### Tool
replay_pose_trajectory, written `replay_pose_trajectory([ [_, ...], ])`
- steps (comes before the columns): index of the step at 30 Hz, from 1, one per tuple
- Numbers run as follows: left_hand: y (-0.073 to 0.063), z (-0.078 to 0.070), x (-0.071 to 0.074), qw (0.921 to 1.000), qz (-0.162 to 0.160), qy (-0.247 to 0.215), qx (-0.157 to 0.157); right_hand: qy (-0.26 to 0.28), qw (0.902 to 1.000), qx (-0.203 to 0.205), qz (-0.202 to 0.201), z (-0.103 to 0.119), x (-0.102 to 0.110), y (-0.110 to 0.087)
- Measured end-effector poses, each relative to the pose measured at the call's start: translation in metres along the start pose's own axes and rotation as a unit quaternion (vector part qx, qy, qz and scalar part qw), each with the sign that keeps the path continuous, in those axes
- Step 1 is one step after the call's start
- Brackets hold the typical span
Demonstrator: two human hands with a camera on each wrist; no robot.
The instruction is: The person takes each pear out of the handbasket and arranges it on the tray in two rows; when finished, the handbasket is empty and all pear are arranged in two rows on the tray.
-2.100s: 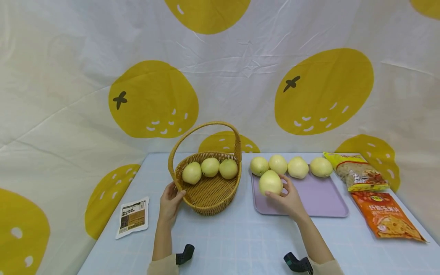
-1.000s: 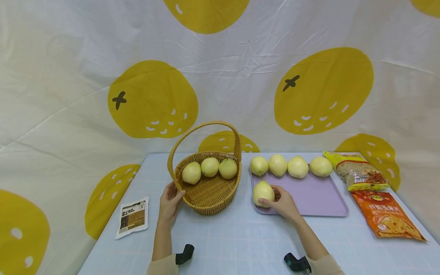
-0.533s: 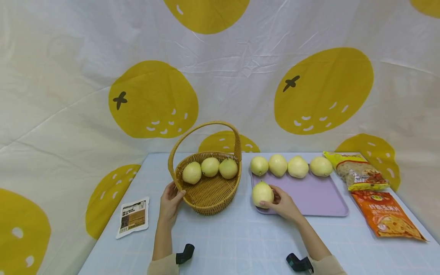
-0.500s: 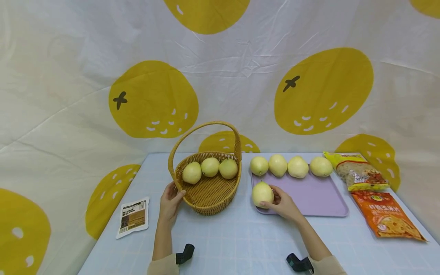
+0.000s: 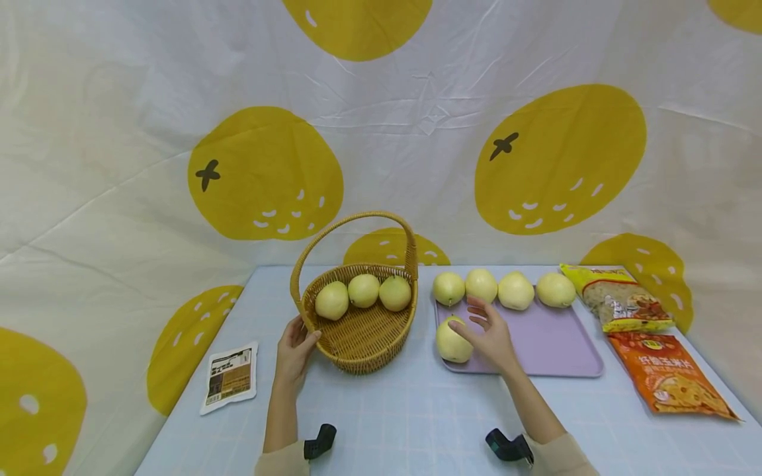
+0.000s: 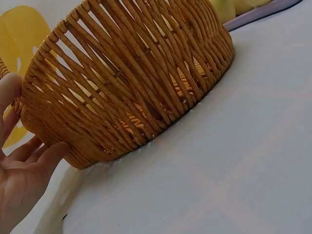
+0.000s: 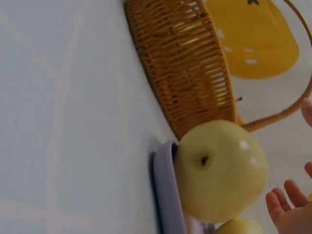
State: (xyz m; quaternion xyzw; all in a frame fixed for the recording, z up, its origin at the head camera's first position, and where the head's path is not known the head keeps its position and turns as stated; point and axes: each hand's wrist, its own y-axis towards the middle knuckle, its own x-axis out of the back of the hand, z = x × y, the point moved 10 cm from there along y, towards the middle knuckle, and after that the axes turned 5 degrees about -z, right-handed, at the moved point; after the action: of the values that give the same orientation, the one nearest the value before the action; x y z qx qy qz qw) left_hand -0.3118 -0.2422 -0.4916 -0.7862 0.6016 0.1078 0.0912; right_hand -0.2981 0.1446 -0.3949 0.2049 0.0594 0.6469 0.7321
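- The step in hand seems to be the letting go of 1 pear (image 5: pixel 452 344) on the purple tray (image 5: pixel 548 345).
- The right hand (image 5: pixel 493 336) is just beside this pear with the fingers spread; the right wrist view shows a gap, so it pinches nothing.
- The left hand (image 5: pixel 294 350) grips the left side of the wicker basket (image 5: pixel 364 365), where 3 pears (image 5: pixel 364 291) lie at the far side.
- In my judgement, the next move calls for lifting the right hand clear without rolling this pear, while the left hand keeps the basket steady.
- The pear sits at the near left corner of the tray, in front of 4 pears (image 5: pixel 515 291) lined along the far edge.
- It looks round, smooth and pale yellow-green, with a small dark hollow in its skin and soft shine.
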Motion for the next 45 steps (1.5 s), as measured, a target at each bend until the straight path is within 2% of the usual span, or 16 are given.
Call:
replay_pose_trajectory([
  [3, 0.000, 0.000, 0.000, 1.0000, 0.001, -0.003, -0.001, 0.047, 0.9985, 0.027, -0.008, 0.006, -0.012, 0.009],
  [7, 0.001, 0.000, -0.001, 0.9999, 0.007, -0.011, -0.004, 0.109, 0.9932, 0.037, 0.014, 0.001, -0.036, 0.023],
  [12, 0.001, 0.002, -0.001, 0.9999, 0.006, -0.016, -0.001, 0.116, 0.9910, 0.019, 0.064, 0.012, -0.069, 0.030],
  [15, 0.000, 0.002, 0.000, 0.9999, 0.005, -0.014, -0.001, 0.108, 0.9903, 0.015, 0.085, 0.012, -0.089, 0.034],
  [21, 0.000, 0.002, 0.002, 0.9999, 0.002, -0.012, 0.001, 0.056, 0.9917, 0.019, 0.114, -0.003, -0.124, 0.045],
  [25, 0.000, 0.002, 0.003, 0.9999, 0.002, -0.013, -0.002, -0.041, 0.9934, 0.024, 0.104, -0.009, -0.138, 0.055],
  [29, 0.001, 0.004, 0.003, 0.9999, 0.002, -0.013, -0.004, -0.127, 0.9855, 0.045, 0.103, -0.011, -0.147, 0.066],
  [31, 0.001, 0.005, 0.003, 0.9999, 0.002, -0.010, -0.007, -0.141, 0.9830, 0.048, 0.107, -0.013, -0.149, 0.071],
  [34, 0.001, 0.005, 0.002, 0.9999, 0.002, -0.006, -0.011, -0.134, 0.9844, 0.030, 0.110, -0.017, -0.147, 0.076],
  [38, 0.001, 0.005, 0.001, 0.9999, 0.000, -0.004, -0.012, -0.117, 0.9835, 0.009, 0.138, -0.021, -0.147, 0.077],
  [40, 0.001, 0.005, 0.001, 0.9999, -0.001, -0.007, -0.012, -0.119, 0.9798, 0.014, 0.160, -0.021, -0.149, 0.076],
  [42, 0.001, 0.004, 0.001, 0.9999, 0.000, -0.011, -0.012, -0.145, 0.9704, 0.037, 0.190, -0.018, -0.155, 0.074],
  [44, 0.001, 0.004, 0.001, 0.9999, 0.001, -0.013, -0.011, -0.183, 0.9558, 0.052, 0.225, -0.018, -0.164, 0.070],
  [45, 0.001, 0.003, 0.001, 0.9998, 0.003, -0.013, -0.012, -0.208, 0.9452, 0.062, 0.244, -0.018, -0.168, 0.067],
])
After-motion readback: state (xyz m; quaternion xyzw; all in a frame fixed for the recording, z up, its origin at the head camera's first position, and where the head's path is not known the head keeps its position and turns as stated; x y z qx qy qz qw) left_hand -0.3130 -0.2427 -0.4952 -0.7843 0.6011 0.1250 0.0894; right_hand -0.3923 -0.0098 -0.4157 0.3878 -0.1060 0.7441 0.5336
